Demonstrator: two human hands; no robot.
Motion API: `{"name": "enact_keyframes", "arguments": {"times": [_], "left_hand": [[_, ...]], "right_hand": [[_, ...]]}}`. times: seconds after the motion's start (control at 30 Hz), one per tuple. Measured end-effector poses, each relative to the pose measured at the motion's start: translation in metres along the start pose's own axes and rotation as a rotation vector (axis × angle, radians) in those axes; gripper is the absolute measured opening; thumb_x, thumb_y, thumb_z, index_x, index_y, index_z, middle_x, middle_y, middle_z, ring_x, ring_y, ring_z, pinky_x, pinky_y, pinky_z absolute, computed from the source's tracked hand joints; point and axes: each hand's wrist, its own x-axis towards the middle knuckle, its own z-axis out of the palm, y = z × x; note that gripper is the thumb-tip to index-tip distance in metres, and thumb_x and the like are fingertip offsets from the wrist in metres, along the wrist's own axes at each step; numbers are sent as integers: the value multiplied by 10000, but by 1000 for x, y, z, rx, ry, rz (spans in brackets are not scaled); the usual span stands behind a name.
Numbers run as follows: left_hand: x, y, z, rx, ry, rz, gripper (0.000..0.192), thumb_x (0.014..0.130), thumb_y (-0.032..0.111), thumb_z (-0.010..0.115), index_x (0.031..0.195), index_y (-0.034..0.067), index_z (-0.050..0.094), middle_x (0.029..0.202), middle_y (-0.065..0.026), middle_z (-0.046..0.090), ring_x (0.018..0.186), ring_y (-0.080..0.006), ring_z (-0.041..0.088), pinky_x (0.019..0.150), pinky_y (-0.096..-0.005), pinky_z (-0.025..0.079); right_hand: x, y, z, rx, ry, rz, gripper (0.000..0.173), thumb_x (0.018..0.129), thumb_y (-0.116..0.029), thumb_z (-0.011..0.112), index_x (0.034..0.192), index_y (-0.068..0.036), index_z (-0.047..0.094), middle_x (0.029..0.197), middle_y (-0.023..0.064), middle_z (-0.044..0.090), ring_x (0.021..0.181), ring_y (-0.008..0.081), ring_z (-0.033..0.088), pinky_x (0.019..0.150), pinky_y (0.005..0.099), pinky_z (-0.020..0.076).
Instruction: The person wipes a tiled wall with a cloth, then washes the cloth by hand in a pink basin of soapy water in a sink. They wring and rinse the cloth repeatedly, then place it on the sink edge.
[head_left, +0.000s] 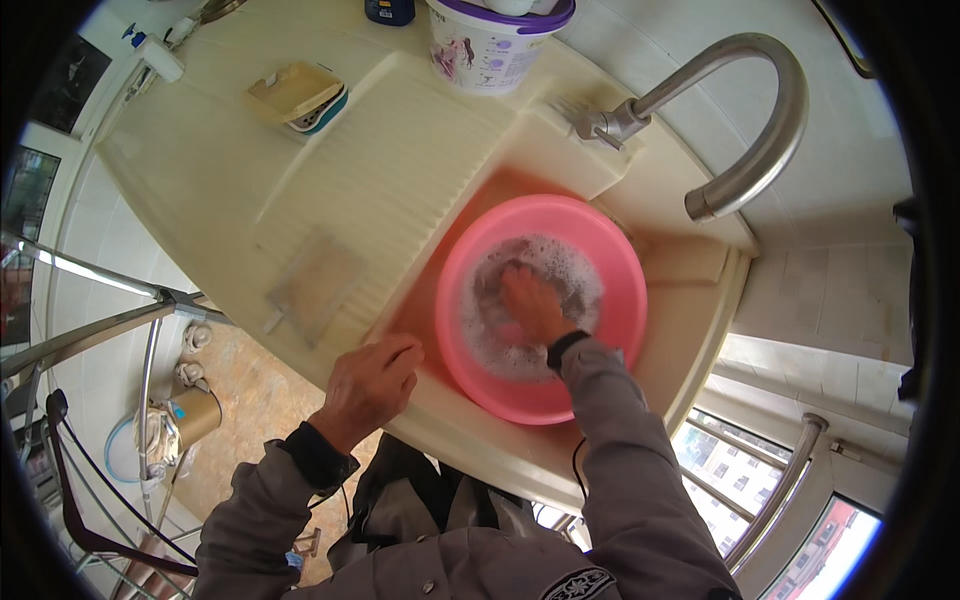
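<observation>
A pink plastic basin (611, 330) sits inside the cream laundry sink (690, 322) and holds soapy water (577, 274) with white foam. My right hand (532, 300) reaches into the basin at the water's surface, slightly blurred. A dim grey shape shows around its fingers; whether it is cloth or only the water, I cannot tell. Over the sink's front edge, left of the basin, my left hand (375, 382) is curled with nothing visible in it. Beyond it, a flat translucent rectangular thing (315, 285) lies on the ribbed washboard (382, 165).
A curved metal faucet (780, 127) arches at the sink's right. At the back stand a white bucket with a purple rim (487, 56) and a dark blue bottle (390, 9). A soap dish (300, 94) lies farther left. Metal drying-rack bars (90, 274) are at left.
</observation>
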Motion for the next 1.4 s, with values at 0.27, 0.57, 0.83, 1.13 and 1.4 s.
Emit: {"name": "enact_keyframes", "arguments": {"times": [0.27, 0.57, 0.83, 1.13, 1.4], "left_hand": [[1, 2, -1, -26, 34, 22, 239, 797, -50, 711, 1027, 14, 722, 1054, -101, 738, 847, -310, 733, 699, -397, 607], [2, 0, -1, -19, 24, 13, 226, 797, -44, 710, 1015, 16, 720, 1054, -98, 736, 845, -313, 731, 698, -402, 606], [0, 0, 1, -15, 44, 28, 239, 804, -45, 710, 1035, 16, 716, 1052, -100, 734, 838, -310, 734, 691, -395, 605], [-1, -1, 1, -1, 26, 44, 244, 784, -18, 734, 1017, 46, 696, 1075, -61, 710, 831, -271, 719, 682, -385, 587], [-1, -2, 1, 11, 26, 20, 262, 772, -15, 743, 1022, 50, 698, 1084, -65, 713, 852, -276, 725, 702, -394, 595]], "right_hand": [[-34, 22, -39, 621, 262, 237, 565, 899, -204, 693, 1435, -110, 545, 1363, 211, 621, 1173, 453, 649, 972, 548, 541], [-38, -14, 15, 18, 299, 8, 392, 908, -185, 726, 1269, -96, 604, 1244, 164, 613, 1071, 420, 624, 872, 558, 559], [-9, 8, -28, 355, 376, 167, 315, 930, -171, 705, 1215, -85, 605, 1212, 174, 628, 1089, 432, 616, 937, 530, 541], [-40, -16, -3, 20, 391, 35, 356, 927, -253, 739, 1244, -138, 623, 1252, 152, 614, 1196, 417, 582, 970, 542, 513], [31, 35, 4, 242, 253, 299, 269, 1000, -322, 661, 1145, -98, 625, 1006, 197, 705, 916, 412, 698, 829, 530, 538]]}}
